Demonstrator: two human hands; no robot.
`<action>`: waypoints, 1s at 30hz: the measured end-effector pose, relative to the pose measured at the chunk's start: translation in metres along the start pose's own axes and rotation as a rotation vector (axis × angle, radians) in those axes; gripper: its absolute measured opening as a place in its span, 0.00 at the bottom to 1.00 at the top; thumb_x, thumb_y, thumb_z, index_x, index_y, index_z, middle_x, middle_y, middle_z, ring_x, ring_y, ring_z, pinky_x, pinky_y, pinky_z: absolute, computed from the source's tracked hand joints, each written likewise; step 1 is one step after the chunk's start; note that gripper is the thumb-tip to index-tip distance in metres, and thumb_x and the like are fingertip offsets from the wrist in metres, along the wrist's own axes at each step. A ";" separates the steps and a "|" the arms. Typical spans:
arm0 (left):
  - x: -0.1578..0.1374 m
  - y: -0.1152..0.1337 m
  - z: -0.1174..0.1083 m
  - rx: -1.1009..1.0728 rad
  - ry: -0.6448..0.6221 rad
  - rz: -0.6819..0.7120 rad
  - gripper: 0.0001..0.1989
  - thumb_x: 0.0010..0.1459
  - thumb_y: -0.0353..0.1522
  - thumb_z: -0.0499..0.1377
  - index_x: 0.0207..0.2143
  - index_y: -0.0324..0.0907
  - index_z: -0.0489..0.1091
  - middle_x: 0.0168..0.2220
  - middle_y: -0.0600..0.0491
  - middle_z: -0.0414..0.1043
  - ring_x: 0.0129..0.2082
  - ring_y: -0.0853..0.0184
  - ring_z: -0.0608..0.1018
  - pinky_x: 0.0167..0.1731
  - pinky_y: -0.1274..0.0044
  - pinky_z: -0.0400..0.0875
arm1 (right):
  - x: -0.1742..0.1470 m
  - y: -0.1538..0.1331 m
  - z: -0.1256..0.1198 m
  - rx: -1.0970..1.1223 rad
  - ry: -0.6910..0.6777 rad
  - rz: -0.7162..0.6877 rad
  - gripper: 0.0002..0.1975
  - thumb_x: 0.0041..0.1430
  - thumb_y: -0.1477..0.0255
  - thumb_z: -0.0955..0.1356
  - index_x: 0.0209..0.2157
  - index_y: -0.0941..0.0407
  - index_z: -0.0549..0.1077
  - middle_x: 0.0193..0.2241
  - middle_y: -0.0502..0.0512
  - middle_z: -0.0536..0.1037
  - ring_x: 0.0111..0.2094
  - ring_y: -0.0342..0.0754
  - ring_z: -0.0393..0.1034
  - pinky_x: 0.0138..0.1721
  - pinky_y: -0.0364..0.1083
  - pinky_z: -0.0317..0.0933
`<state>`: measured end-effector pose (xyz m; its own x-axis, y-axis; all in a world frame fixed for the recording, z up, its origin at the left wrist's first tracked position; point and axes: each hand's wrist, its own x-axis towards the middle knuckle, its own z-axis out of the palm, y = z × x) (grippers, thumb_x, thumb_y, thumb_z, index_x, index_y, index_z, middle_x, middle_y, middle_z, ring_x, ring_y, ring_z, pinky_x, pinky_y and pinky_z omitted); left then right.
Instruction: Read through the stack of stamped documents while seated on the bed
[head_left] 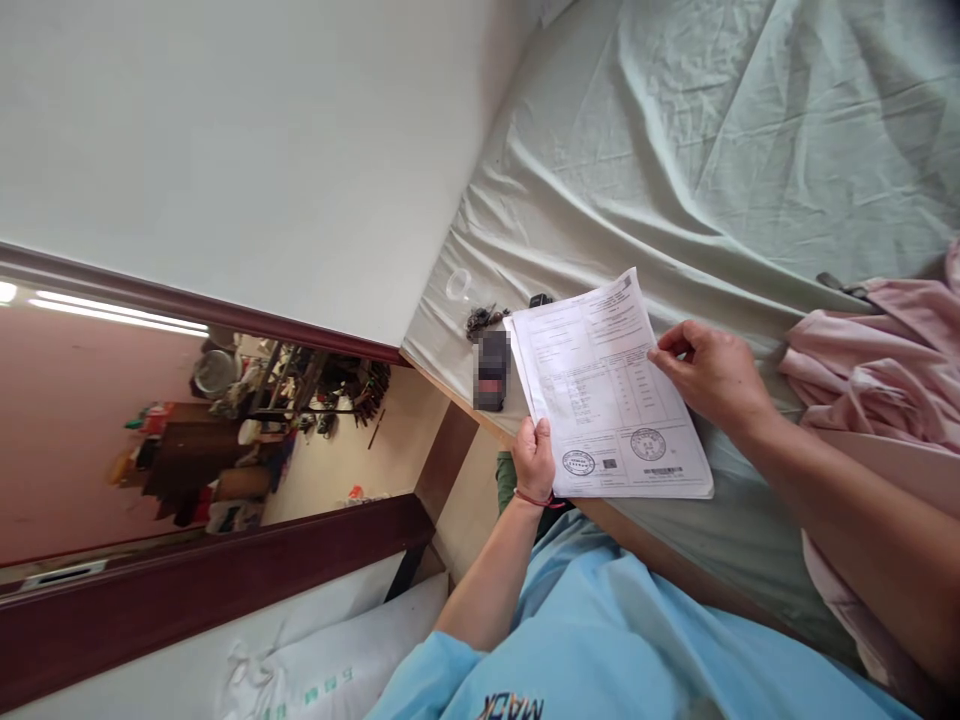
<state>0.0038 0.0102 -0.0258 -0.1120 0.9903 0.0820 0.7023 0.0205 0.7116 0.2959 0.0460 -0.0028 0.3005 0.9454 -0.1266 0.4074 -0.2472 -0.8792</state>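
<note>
A small stack of printed papers point(592, 350) is held between my two hands at the edge of the covered surface. The top sheet carries a table, two round stamps and a barcode; its text is too small to read. My left hand point(535, 460) grips the stack's lower left edge, thumb on top. At the right edge, my right hand point(709, 370) pinches the sheets between thumb and fingers. Just left of the papers lies a dark object point(492, 372), partly blurred out. A dark tangled bunch of small items point(484, 320) and a clear plastic cup point(458, 286) lie beyond it.
Rumpled pale green cloth point(720, 170) covers the surface. Pink fabric point(870, 350) lies bunched at the right. A white wall point(225, 130) rises at the left, above a dark red-framed opening onto a cluttered room. Below is a white sack point(330, 660).
</note>
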 end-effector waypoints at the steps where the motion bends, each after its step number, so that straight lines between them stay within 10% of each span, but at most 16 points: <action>1: 0.000 -0.001 0.000 -0.012 -0.006 -0.002 0.26 0.68 0.55 0.53 0.32 0.43 0.69 0.27 0.53 0.73 0.28 0.65 0.72 0.31 0.74 0.65 | 0.000 0.000 0.000 -0.016 -0.010 -0.003 0.05 0.59 0.65 0.69 0.32 0.51 0.76 0.31 0.55 0.82 0.33 0.54 0.74 0.37 0.52 0.61; 22: -0.001 0.002 0.002 -0.274 0.034 -0.097 0.28 0.65 0.58 0.57 0.29 0.43 0.67 0.26 0.55 0.70 0.26 0.68 0.69 0.28 0.75 0.65 | -0.002 -0.008 -0.003 -0.236 -0.093 0.029 0.09 0.65 0.66 0.66 0.37 0.51 0.78 0.35 0.59 0.83 0.36 0.57 0.74 0.33 0.51 0.55; 30: -0.001 -0.001 0.005 -0.350 0.036 -0.129 0.27 0.65 0.58 0.58 0.31 0.43 0.70 0.28 0.53 0.71 0.29 0.67 0.71 0.31 0.74 0.67 | -0.007 -0.006 -0.001 -0.215 0.084 -0.082 0.10 0.66 0.64 0.65 0.38 0.51 0.78 0.41 0.59 0.82 0.38 0.56 0.74 0.35 0.51 0.57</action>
<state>0.0067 0.0096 -0.0300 -0.2129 0.9771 -0.0040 0.3981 0.0905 0.9129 0.2926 0.0404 0.0035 0.3259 0.9453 -0.0127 0.6047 -0.2187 -0.7659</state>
